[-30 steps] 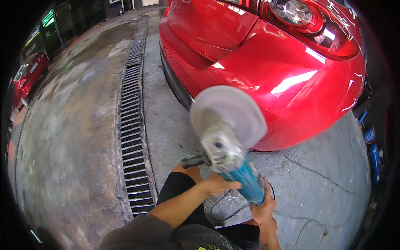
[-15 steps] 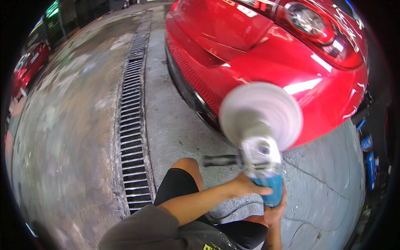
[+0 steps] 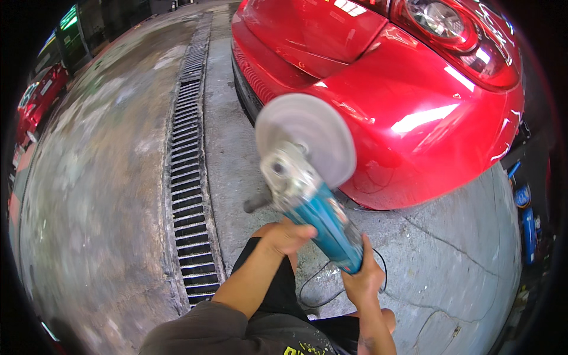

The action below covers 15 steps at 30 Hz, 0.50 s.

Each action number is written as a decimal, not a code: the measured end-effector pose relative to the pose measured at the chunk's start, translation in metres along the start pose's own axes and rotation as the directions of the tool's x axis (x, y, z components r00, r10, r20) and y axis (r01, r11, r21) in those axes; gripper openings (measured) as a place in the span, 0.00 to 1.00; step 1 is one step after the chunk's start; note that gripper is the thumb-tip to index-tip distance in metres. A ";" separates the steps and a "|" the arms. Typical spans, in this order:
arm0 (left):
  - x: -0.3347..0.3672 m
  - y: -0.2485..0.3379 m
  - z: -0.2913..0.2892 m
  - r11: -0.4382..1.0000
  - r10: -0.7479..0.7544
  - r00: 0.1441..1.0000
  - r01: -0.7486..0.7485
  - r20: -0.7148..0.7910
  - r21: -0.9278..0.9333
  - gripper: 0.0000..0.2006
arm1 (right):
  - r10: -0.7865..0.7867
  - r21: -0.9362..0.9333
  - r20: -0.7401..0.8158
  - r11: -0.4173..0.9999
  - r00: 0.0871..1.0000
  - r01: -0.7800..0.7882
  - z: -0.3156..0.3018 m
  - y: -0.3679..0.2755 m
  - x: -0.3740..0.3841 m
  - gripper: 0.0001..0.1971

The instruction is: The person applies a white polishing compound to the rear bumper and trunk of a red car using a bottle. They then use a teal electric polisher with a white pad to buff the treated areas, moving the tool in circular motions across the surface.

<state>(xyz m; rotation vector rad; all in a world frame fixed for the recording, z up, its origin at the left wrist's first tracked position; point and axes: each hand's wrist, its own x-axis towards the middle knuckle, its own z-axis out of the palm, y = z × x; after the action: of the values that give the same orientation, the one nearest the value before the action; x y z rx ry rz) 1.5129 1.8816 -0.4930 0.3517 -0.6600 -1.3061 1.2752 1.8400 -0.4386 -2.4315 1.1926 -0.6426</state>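
Both my hands are wrapped round a teal corded car polisher with a silver metal head. My left hand grips the body close behind the head, thumb on top. Its black side handle sticks out to the left, ungripped. My right hand closes on the rear end of the body. The round white pad, blurred as if spinning, is tilted in front of the corner of a red car bumper. Whether the pad touches the paint I cannot tell.
A black power cord loops on the grey concrete floor below the polisher. A metal drain grate runs along the floor on my left. Another red car stands far left. Blue items lie along the right edge.
The polisher has swung left, its head now pointing up and left. Both hands moved left with it, still gripping. More of the teal body and the cord show.
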 end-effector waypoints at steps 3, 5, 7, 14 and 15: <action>-0.003 0.021 -0.025 0.995 0.062 0.996 -0.067 -0.071 -0.075 0.46 | -0.051 -0.031 0.058 0.998 0.997 0.053 0.011 -0.024 0.021 0.47; -0.004 0.024 -0.033 0.993 0.066 0.993 -0.075 -0.099 -0.089 0.44 | -0.077 -0.023 0.088 0.997 0.993 0.080 0.018 -0.022 0.029 0.47; -0.007 0.015 -0.033 0.997 0.036 0.994 -0.043 -0.101 -0.065 0.44 | -0.059 -0.034 0.131 0.997 0.990 0.064 0.014 -0.013 0.029 0.46; -0.034 -0.084 -0.048 0.961 -0.277 0.958 0.276 -0.072 -0.028 0.34 | -0.030 -0.037 0.067 0.999 0.997 0.033 0.015 0.087 -0.011 0.45; -0.037 -0.106 -0.053 0.935 -0.355 0.933 0.355 -0.061 -0.008 0.31 | -0.071 -0.018 0.013 0.997 0.997 0.071 0.020 0.109 -0.020 0.44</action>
<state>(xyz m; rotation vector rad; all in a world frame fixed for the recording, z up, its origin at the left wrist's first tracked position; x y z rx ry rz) 1.4603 1.8844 -0.6054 0.5303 -0.5617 -1.6321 1.2052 1.7951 -0.5142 -2.4994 1.1169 -0.6392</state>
